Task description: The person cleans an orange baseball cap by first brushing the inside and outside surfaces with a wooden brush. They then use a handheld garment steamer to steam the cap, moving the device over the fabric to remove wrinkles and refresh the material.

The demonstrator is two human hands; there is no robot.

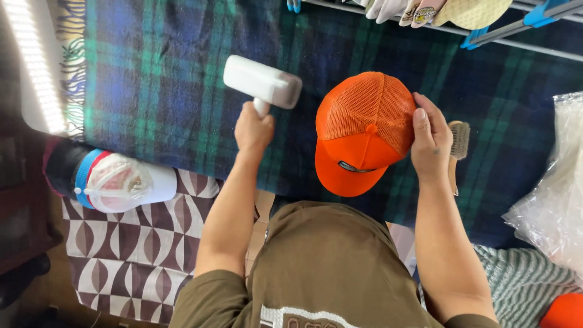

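At the far left a bright strip light (36,67) runs from near to far beside the fringed edge of a plaid blanket (158,79), woven wool in dark blue and green, which covers the work surface. Just nearer, a white cap (118,181) with a blue and red band lies on its side, half on the blanket and half on a cloth with a brown and cream diamond pattern (130,255).

The left hand (254,130) is clenched round the thin handle of a white lint roller (262,81). The roller's head is a smooth, boxy plastic block held above the blanket; its long axis runs left to right, tilting a little nearer at its right end, and the handle points back toward the person.

Just right of it, near the middle, an orange cap (363,130) sits crown-up on the blanket. Its rounded back is open mesh, its front panel and brim are smooth cloth, and a small button tops the crown. Its long axis runs from far to near, with the brim pointing toward the person and slightly left.

The right hand (430,141) grasps the cap's right side, thumb pressed on the mesh, the other fingers hidden behind it. Just beyond that hand lies a wooden brush (458,146) with pale bristles. At the right edge lies crinkled clear plastic wrap (555,182).
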